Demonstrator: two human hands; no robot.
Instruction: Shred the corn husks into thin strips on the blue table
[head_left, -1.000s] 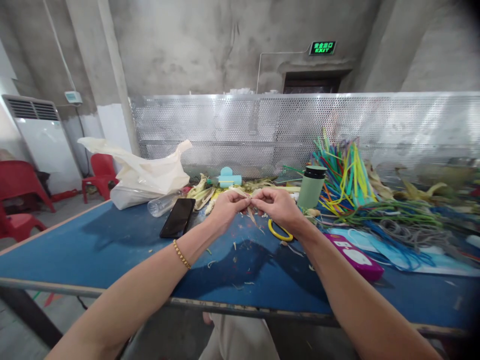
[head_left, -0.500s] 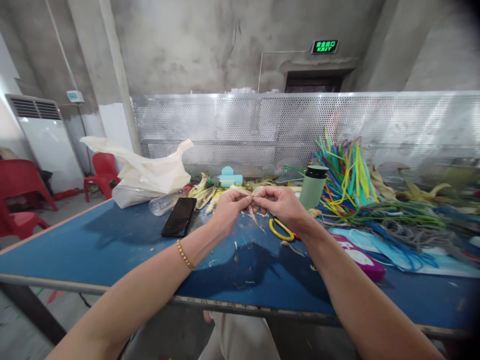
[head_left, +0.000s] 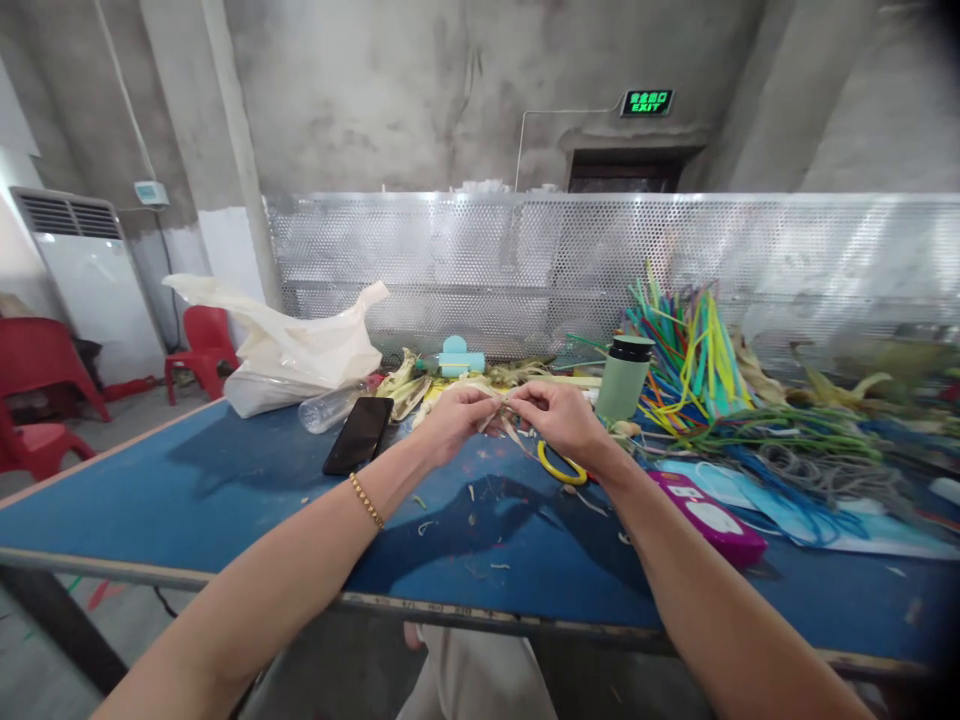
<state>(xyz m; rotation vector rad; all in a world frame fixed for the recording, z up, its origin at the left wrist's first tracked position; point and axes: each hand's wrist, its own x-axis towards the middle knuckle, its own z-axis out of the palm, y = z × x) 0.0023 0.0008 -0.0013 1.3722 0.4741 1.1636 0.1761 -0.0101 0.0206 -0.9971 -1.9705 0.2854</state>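
Observation:
My left hand [head_left: 455,421] and my right hand [head_left: 556,420] meet above the blue table [head_left: 187,490], fingers pinched together. Between them they hold a thin pale strip of dried husk [head_left: 511,429], its loose ends hanging down. A gold bead bracelet [head_left: 366,500] sits on my left wrist. Yellow-handled scissors [head_left: 561,466] lie on the table just under my right wrist. Small husk scraps [head_left: 472,494] are scattered below the hands.
A black phone [head_left: 359,435] and a clear bottle [head_left: 327,408] lie left of the hands, a cream bag [head_left: 289,345] behind them. A green flask [head_left: 622,376], coloured strips [head_left: 686,345], cords [head_left: 795,440] and a magenta box [head_left: 709,516] crowd the right. A perforated metal screen [head_left: 525,260] backs the table.
Both hands stay pinched on the husk strip and have dropped slightly toward the table. The view has tilted a little.

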